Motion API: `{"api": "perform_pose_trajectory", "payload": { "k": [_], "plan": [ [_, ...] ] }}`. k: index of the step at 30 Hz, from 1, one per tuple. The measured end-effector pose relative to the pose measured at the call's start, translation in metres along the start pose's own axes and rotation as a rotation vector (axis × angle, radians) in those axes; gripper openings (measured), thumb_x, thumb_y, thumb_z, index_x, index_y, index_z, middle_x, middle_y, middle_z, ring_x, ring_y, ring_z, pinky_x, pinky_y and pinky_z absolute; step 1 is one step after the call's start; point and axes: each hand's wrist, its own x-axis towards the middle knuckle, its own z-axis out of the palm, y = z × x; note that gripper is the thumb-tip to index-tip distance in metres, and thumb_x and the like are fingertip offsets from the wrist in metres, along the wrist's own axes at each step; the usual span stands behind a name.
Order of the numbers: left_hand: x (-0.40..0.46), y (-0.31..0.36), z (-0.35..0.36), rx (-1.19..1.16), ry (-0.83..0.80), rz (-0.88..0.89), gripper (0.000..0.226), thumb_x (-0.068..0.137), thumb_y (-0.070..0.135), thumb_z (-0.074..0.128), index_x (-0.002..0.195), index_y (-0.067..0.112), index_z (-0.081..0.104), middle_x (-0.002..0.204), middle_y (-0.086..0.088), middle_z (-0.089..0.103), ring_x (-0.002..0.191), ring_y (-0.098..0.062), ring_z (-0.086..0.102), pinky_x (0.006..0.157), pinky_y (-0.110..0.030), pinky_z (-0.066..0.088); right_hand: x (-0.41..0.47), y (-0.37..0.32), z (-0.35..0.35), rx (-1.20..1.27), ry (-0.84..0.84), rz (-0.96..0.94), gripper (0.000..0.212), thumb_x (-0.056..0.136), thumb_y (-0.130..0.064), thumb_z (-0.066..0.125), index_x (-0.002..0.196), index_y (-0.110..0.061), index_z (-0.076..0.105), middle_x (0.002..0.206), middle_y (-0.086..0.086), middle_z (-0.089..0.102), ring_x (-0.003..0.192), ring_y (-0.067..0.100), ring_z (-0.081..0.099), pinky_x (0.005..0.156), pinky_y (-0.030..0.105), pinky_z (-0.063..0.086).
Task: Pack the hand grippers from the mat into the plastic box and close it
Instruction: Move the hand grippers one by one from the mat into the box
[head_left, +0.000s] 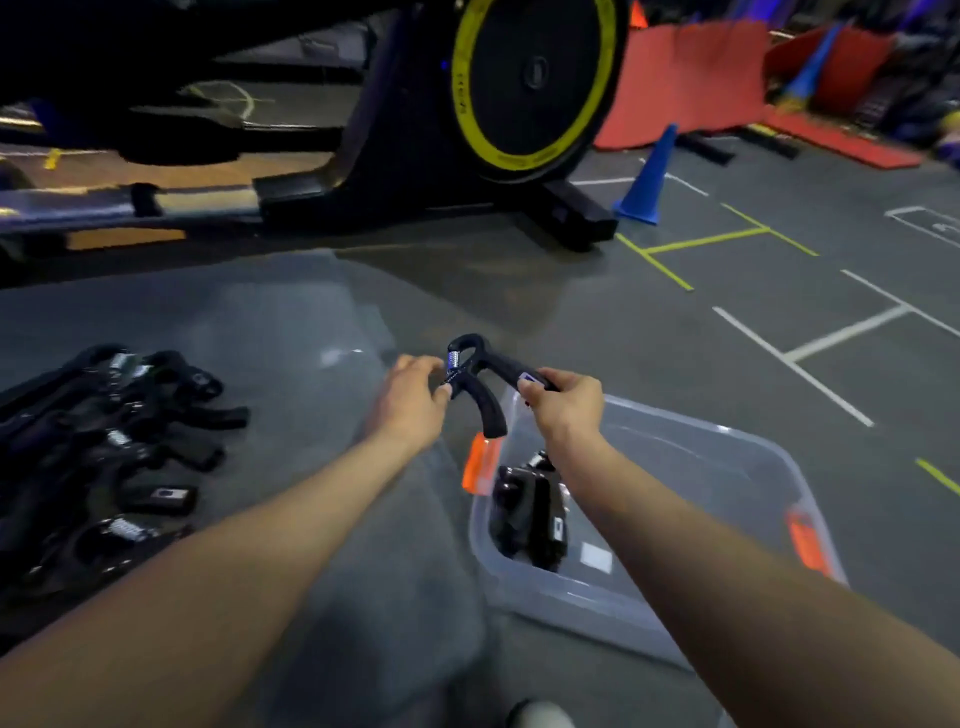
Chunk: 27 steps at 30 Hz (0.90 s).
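A black hand gripper (480, 387) with a metal spring hangs in the air just above the near-left corner of the clear plastic box (691, 452). My left hand (415, 397) pinches it at the spring end. My right hand (566, 402) grips the end of its far handle. The other handle points down toward the box. Inside the box lie a few black hand grippers (530, 512). A pile of several more black hand grippers (111, 457) lies on the mat at the left. The transparent lid (291, 332) lies flat on the floor between the pile and the box.
A black exercise machine with a yellow-ringed flywheel (535, 78) stands behind. A blue cone (647, 182) sits on the grey floor to its right. Red mats (685, 78) lean at the back. The box has orange latches (480, 462).
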Motion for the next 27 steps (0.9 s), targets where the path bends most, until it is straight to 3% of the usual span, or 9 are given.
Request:
{"api": "perform_pose_trajectory", "payload": {
  "k": [3, 9, 12, 15, 18, 22, 27],
  "plan": [
    [-0.007, 0.024, 0.041, 0.031, -0.079, 0.061, 0.036, 0.090, 0.016, 0.055, 0.125, 0.010, 0.054, 0.127, -0.013, 0.049, 0.123, -0.028, 0.045, 0.105, -0.032, 0.034, 0.006, 0.026, -0.037, 0.058, 0.075, 0.064, 0.024, 0.083, -0.006, 0.065, 0.106, -0.001, 0.069, 0.083, 0.005, 0.063, 0.077, 0.016, 0.055, 0.076, 0.025, 0.044],
    [-0.016, 0.038, 0.096, 0.098, -0.182, 0.111, 0.038, 0.091, 0.021, 0.055, 0.128, 0.015, 0.052, 0.132, -0.008, 0.046, 0.127, -0.027, 0.041, 0.108, -0.036, 0.035, 0.011, 0.074, -0.080, 0.165, 0.184, 0.230, 0.019, 0.083, -0.005, 0.066, 0.101, 0.001, 0.069, 0.072, 0.005, 0.058, 0.071, 0.019, 0.050, 0.070, 0.029, 0.043],
    [-0.015, 0.032, 0.107, 0.153, -0.191, 0.106, 0.039, 0.091, 0.022, 0.055, 0.130, 0.015, 0.051, 0.135, -0.007, 0.043, 0.128, -0.026, 0.039, 0.109, -0.036, 0.035, 0.010, 0.095, -0.090, 0.211, 0.205, 0.315, 0.018, 0.083, -0.006, 0.066, 0.100, 0.000, 0.069, 0.066, 0.003, 0.055, 0.065, 0.018, 0.047, 0.061, 0.025, 0.041],
    [-0.012, 0.020, 0.111, 0.183, -0.196, 0.101, 0.039, 0.091, 0.020, 0.054, 0.129, 0.014, 0.051, 0.133, -0.006, 0.042, 0.127, -0.025, 0.040, 0.105, -0.037, 0.038, 0.010, 0.112, -0.088, 0.243, 0.242, 0.407, 0.017, 0.084, -0.008, 0.066, 0.099, 0.001, 0.069, 0.073, 0.006, 0.057, 0.067, 0.018, 0.047, 0.058, 0.025, 0.038],
    [-0.010, 0.012, 0.111, 0.206, -0.181, 0.116, 0.038, 0.090, 0.017, 0.054, 0.128, 0.014, 0.051, 0.131, -0.003, 0.041, 0.126, -0.023, 0.038, 0.103, -0.038, 0.040, 0.014, 0.124, -0.078, 0.267, 0.261, 0.480, 0.018, 0.084, -0.008, 0.067, 0.101, -0.002, 0.069, 0.070, 0.006, 0.057, 0.069, 0.020, 0.051, 0.069, 0.027, 0.043],
    [-0.007, 0.003, 0.111, 0.189, -0.121, 0.127, 0.043, 0.090, 0.010, 0.052, 0.132, 0.010, 0.046, 0.135, -0.002, 0.039, 0.124, -0.023, 0.036, 0.103, -0.030, 0.034, 0.021, 0.135, -0.058, 0.311, 0.281, 0.527, 0.026, 0.083, -0.009, 0.067, 0.108, 0.000, 0.067, 0.085, 0.012, 0.064, 0.075, 0.021, 0.053, 0.075, 0.029, 0.045],
    [-0.013, -0.010, 0.114, 0.120, -0.121, 0.194, 0.047, 0.091, 0.006, 0.047, 0.138, 0.008, 0.039, 0.142, -0.003, 0.034, 0.127, -0.021, 0.041, 0.108, -0.026, 0.030, 0.019, 0.145, -0.039, 0.338, 0.266, 0.561, 0.014, 0.086, -0.007, 0.063, 0.098, -0.004, 0.069, 0.077, 0.006, 0.060, 0.067, 0.019, 0.052, 0.064, 0.023, 0.043]
  ]
}}
